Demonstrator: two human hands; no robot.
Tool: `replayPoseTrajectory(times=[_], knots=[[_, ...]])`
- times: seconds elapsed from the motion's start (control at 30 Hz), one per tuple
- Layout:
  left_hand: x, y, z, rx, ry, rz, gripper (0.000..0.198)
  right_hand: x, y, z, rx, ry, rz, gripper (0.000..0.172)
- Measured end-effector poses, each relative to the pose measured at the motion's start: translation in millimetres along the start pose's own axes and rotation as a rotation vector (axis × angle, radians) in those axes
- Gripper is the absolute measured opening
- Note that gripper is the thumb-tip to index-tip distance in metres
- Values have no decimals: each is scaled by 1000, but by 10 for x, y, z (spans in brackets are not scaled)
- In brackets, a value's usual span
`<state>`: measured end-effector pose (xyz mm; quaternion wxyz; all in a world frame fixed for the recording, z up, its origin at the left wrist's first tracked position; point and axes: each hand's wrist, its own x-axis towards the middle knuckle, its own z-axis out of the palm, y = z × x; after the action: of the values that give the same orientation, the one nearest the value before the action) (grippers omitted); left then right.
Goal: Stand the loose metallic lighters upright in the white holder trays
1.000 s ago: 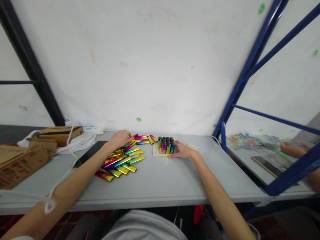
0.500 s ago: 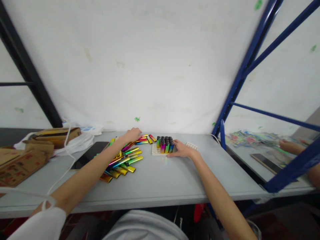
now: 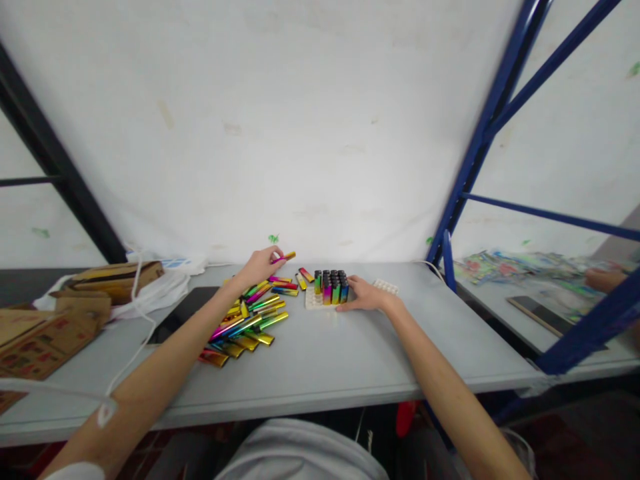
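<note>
My left hand (image 3: pixel 261 265) is closed on a shiny rainbow-coloured lighter (image 3: pixel 286 257), raised above the back of a loose pile of lighters (image 3: pixel 250 323). My right hand (image 3: pixel 365 295) grips the right side of a white tray with holes (image 3: pixel 313 299), its thumb at the front edge and its fingers behind. In that tray, several lighters (image 3: pixel 335 288) stand upright in rows with their black tops up. Part of the tray's left side shows bare holes. Two lighters (image 3: pixel 303 277) lie loose just left of and behind the tray.
A second white holed tray (image 3: pixel 386 287) lies behind my right wrist. Left are a dark flat device (image 3: pixel 183 313), cardboard boxes (image 3: pixel 55 327) and a white cable (image 3: pixel 135 353). A blue metal frame (image 3: pixel 467 167) rises at right; beyond it are another person's hand (image 3: pixel 605 279) and a phone (image 3: pixel 543 315).
My left hand has lifted off the back of the pile with a lighter between its fingers. My right hand stays at the tray. The view has shifted slightly.
</note>
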<state>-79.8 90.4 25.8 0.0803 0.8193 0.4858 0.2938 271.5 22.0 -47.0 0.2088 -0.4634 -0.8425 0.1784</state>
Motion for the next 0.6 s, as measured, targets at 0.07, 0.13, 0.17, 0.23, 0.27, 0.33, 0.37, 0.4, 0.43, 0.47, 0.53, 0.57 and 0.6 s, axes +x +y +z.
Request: replayPoseTrajectory(times=[0.07,0.13,0.17,0.23,0.27,0.33,0.37,0.4,0.43,0.47,0.53,0.57,0.6], knots=[[-67,130,-52,-134,12,-13,42,-5,3,-4,-14,-12,4,89],[-116,248,-56,-343,7,-59,43,-8,7,-6,-32,-24,18,90],[-138,300,-36,-462,6,-91,44,-9,12,-6,-38,-28,23,89],[-183,393,42,-697,2,-158,45,-7,26,0,-44,-30,20,87],[-211,436,95,-803,-12,-180,46,-6,34,5,-42,-27,15,87],[-283,520,205,-984,-80,-193,48,-4,51,14,-32,-17,6,88],[-325,560,256,-1050,-124,-189,49,-5,56,17,-28,-13,5,89],[-369,600,299,-1096,-168,-180,49,-7,59,18,-25,-10,6,90],[-413,637,334,-1128,-208,-172,48,-10,59,17,-23,-10,7,90],[-452,672,361,-1149,-240,-169,47,-13,57,13,-22,-12,6,89],[-513,727,394,-1163,-276,-202,43,-22,45,0,-24,-17,2,86],[-533,746,405,-1167,-293,-242,43,-26,38,-8,-26,-22,1,85],[-545,760,414,-1173,-317,-292,44,-30,30,-17,-30,-28,1,84]])
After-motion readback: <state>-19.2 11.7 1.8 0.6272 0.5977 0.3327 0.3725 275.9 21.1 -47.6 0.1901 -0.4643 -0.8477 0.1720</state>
